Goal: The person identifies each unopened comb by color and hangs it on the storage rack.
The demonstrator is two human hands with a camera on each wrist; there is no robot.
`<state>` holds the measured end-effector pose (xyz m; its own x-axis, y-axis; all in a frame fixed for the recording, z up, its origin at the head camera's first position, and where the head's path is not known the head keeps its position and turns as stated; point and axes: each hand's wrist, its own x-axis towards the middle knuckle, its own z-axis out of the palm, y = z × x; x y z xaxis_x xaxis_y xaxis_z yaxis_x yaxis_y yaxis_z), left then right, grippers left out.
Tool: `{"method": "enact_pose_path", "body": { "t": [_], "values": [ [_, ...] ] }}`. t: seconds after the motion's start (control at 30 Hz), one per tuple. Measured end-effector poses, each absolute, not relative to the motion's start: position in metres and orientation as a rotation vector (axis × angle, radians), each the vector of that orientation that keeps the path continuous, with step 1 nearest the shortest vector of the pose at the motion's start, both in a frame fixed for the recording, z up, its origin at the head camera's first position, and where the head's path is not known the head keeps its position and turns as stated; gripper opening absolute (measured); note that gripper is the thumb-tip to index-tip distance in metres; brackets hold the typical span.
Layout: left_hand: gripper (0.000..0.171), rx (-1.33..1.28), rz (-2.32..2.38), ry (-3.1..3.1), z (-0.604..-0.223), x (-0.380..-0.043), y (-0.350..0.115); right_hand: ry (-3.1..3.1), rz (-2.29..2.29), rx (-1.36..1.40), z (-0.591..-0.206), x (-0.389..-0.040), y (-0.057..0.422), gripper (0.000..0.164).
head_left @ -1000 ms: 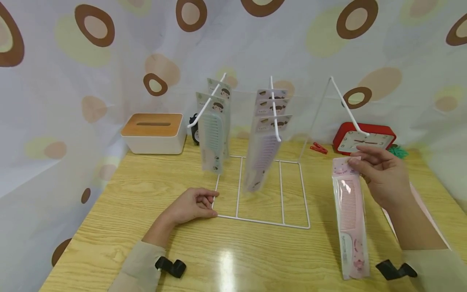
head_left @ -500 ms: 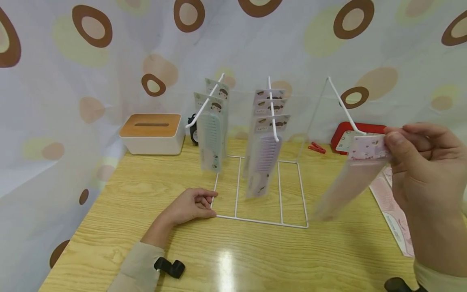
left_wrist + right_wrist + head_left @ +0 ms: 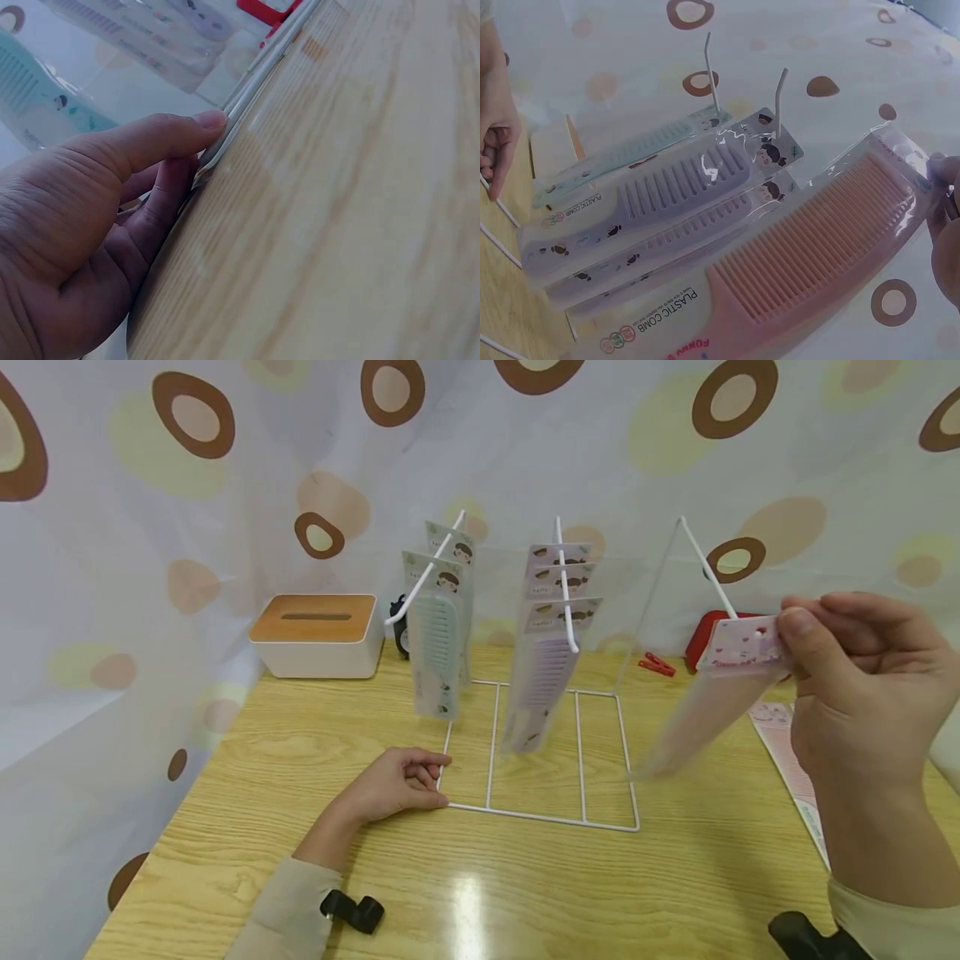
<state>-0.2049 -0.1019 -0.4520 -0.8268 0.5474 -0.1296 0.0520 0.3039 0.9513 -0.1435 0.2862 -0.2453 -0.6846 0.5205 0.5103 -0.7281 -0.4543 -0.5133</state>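
Observation:
My right hand (image 3: 862, 668) pinches the top corner of a pink comb in a clear packet (image 3: 738, 652), its lower end swung left and blurred. The packet's header meets the rack's right hook (image 3: 708, 564); the hook's tip is hidden, so I cannot tell whether it passes through the hole. In the right wrist view the pink comb (image 3: 810, 247) lies across the front. My left hand (image 3: 393, 783) holds the front left corner of the white wire rack (image 3: 540, 816), thumb (image 3: 172, 139) on the wire. Green packaged combs (image 3: 435, 635) hang on the left hook, purple ones (image 3: 543, 677) on the middle hook.
Another pink packaged comb (image 3: 787, 752) lies on the table at right, partly behind my right arm. Behind the rack are a tissue box (image 3: 322, 647), a small black clock (image 3: 401, 631), a red clip (image 3: 657, 665) and a red clock (image 3: 701, 635), mostly covered.
My right hand has lifted the pink packaged comb from low on the right up to the right hook. Its packet has swung to the left. The left hand stays on the rack's corner.

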Motion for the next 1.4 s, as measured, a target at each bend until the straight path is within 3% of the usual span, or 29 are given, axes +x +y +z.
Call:
{"method": "enact_pose_path", "body": {
  "t": [0.43,0.87,1.07,1.4],
  "values": [
    [0.059,0.536,1.541,2.147,-0.451,-0.204,-0.102,-1.066,2.085,0.334,-0.25,-0.151,0.284,0.028],
    [0.058,0.536,1.552,2.161,-0.451,-0.204,-0.106,-1.335,2.235,0.081,-0.233,-0.225,0.301,0.026],
    [0.058,0.527,1.559,2.145,-0.451,-0.203,-0.104,-1.396,2.209,0.074,-0.233,-0.254,0.308,0.034],
    [0.058,0.538,1.552,2.154,-0.452,-0.205,-0.101,-1.382,2.248,0.156,-0.242,-0.27,0.317,0.033]
  ]
}}
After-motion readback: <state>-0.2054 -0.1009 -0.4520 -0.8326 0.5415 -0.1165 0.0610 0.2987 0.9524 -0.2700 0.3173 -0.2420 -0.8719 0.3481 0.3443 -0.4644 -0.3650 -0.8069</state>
